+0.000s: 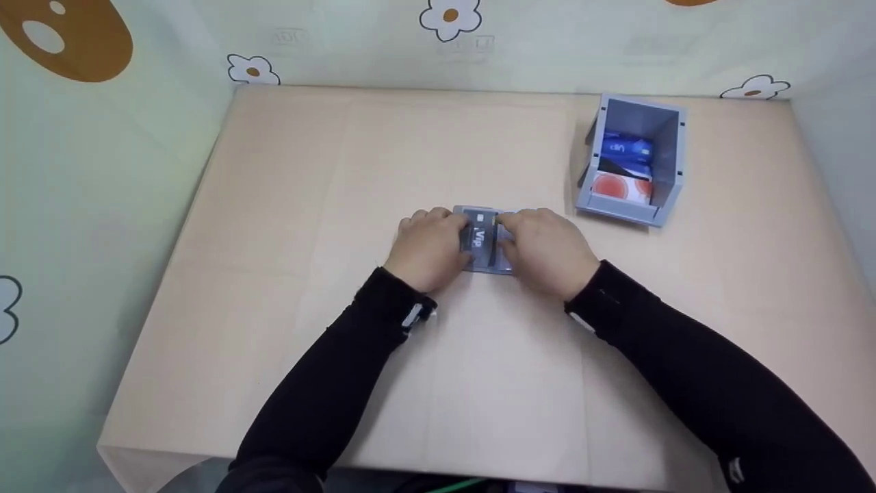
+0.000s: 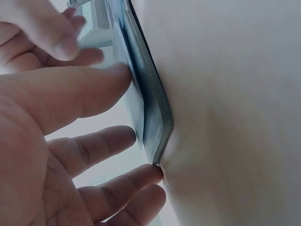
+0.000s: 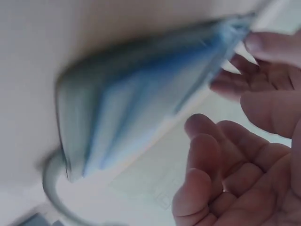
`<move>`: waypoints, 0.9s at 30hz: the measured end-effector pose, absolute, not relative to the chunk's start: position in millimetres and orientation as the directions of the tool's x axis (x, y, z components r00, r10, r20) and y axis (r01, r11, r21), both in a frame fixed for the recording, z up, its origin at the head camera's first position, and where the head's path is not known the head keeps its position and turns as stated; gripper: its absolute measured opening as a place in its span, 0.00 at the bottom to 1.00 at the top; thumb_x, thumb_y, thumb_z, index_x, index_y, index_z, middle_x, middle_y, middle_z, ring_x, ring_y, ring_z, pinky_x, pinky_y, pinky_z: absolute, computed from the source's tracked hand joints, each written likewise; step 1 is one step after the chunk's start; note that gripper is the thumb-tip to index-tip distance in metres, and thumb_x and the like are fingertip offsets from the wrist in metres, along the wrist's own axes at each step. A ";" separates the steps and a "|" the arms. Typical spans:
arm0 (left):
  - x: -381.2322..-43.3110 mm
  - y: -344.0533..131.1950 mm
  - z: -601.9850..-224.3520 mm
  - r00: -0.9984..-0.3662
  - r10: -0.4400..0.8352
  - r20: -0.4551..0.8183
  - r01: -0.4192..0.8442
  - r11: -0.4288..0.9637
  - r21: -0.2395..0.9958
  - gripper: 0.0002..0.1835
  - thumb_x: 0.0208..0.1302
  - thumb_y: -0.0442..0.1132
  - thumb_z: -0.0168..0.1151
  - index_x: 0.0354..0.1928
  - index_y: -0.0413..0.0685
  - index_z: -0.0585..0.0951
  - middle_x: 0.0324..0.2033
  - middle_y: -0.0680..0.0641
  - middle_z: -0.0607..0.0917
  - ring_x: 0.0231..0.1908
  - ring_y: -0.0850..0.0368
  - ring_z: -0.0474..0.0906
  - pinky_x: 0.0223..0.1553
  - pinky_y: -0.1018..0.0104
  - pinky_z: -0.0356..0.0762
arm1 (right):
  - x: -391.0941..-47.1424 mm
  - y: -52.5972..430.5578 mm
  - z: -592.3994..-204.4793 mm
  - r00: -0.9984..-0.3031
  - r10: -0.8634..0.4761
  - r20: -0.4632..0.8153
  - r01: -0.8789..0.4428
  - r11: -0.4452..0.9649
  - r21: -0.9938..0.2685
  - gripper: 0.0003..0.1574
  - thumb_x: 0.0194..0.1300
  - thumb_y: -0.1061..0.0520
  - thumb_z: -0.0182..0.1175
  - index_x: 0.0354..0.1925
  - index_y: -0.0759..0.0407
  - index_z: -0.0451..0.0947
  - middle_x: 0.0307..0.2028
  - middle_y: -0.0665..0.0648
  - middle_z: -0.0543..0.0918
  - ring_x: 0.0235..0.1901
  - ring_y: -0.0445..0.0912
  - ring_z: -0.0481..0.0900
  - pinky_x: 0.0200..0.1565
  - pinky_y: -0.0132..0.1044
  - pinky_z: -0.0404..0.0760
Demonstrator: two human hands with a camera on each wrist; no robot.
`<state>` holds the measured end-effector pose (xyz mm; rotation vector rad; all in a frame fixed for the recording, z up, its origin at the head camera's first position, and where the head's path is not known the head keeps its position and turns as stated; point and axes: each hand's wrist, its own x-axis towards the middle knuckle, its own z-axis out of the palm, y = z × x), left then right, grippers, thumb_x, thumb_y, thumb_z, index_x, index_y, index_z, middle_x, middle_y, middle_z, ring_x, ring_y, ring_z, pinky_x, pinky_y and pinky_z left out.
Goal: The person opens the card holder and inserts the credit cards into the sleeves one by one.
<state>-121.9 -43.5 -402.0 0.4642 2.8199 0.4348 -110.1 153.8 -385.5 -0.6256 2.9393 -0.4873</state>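
Observation:
A grey-blue card holder (image 1: 486, 268) with a strap loop (image 3: 51, 188) lies on the table between my hands. A dark card marked "Vip" (image 1: 480, 236) lies over it. My left hand (image 1: 428, 250) holds this card at its left side, thumb and index fingertips on its edge; another left fingertip touches the holder's corner in the left wrist view. My right hand (image 1: 551, 250) is at the holder's right part, with fingers loosely bent. In the right wrist view its thumb and nearest fingers stand apart from the holder (image 3: 77, 117), which is blurred.
A grey open bin (image 1: 619, 205) stands at the back right of the cloth-covered table (image 1: 287, 205). Inside it lie blue packets (image 1: 626, 147) and a white item with red-orange circles (image 1: 611, 185). A flower-patterned curtain (image 1: 356, 48) borders the table's back.

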 end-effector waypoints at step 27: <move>-120.1 -46.5 -390.3 -0.923 0.335 -0.190 0.238 0.884 0.403 0.40 0.72 0.64 0.62 0.80 0.57 0.67 0.82 0.40 0.60 0.81 0.35 0.54 0.80 0.38 0.51 | -173.0 294.4 -345.7 -0.960 -0.090 -0.264 -0.028 0.973 -0.231 0.31 0.76 0.52 0.59 0.70 0.67 0.74 0.65 0.76 0.78 0.60 0.73 0.76 0.64 0.69 0.68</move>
